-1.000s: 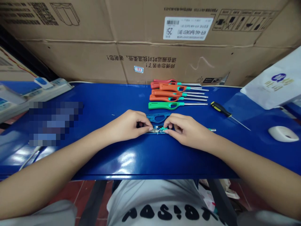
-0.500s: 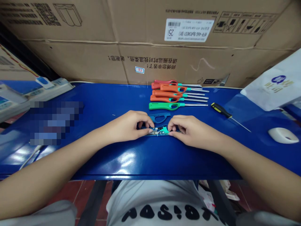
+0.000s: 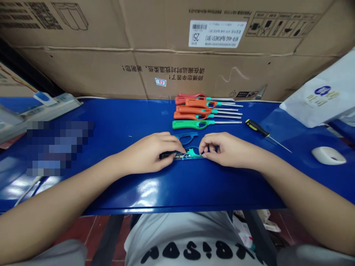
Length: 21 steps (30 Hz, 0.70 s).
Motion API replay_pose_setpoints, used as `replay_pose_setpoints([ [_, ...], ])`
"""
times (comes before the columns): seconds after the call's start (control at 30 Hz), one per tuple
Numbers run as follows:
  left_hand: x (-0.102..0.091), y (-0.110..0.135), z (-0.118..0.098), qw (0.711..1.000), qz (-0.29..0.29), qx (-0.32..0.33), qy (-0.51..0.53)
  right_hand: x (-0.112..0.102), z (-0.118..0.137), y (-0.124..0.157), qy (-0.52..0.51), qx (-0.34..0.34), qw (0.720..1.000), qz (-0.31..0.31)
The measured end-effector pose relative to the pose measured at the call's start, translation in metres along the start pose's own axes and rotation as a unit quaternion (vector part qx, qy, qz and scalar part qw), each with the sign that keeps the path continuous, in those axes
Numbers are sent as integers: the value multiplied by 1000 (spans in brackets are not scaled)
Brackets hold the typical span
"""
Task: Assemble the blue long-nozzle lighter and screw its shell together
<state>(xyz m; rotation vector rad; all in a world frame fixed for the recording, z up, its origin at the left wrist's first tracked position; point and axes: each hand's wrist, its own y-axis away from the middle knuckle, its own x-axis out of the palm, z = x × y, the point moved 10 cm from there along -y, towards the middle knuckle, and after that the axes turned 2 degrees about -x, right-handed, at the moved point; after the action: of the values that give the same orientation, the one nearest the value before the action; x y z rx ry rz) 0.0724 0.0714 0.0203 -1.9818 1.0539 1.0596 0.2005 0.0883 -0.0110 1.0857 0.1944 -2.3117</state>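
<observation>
An opened blue lighter shell lies near the middle of the table, with a teal trigger and thin white wires showing inside. My left hand is over its left end, thumb and fingers curled round the part with the clear-and-metal insides. The index fingertip reaches the teal trigger's left side. At the shell's right end my right hand is closed in a pinch; its fingertips hide what lies between them. Just behind, the other blue shell half lies flat, partly covered by my left hand.
Several assembled lighters, red, orange and a green lighter, lie behind my hands. To the right are a screwdriver, a white mouse and a white bag. A power strip is at left; a cardboard box stands behind.
My left index finger has stretched rightward toward the trigger. My right fingertips have shifted slightly right, so more of the teal trigger shows. The whole view has moved a little.
</observation>
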Motion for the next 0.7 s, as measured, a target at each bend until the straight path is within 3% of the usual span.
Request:
replay_pose_setpoints([
  [0.07, 2, 1, -2, 999, 1, 13, -32, -3, 4, 0, 4, -14, 1000, -18],
  [0.17, 3, 2, -3, 997, 3, 24, -68, -10, 21, 2, 33, -88, 993, -68],
  [0.27, 4, 3, -3, 996, 8, 29, -79, -4, 36, 7, 78, -160, 982, -67],
  [0.57, 0, 2, -5, 996, -10, 34, -84, -1, 46, 15, 178, -213, 957, -80],
  [0.7, -3, 3, -3, 994, -2, 25, -102, 6, 44, 14, 198, -217, 955, -37],
])
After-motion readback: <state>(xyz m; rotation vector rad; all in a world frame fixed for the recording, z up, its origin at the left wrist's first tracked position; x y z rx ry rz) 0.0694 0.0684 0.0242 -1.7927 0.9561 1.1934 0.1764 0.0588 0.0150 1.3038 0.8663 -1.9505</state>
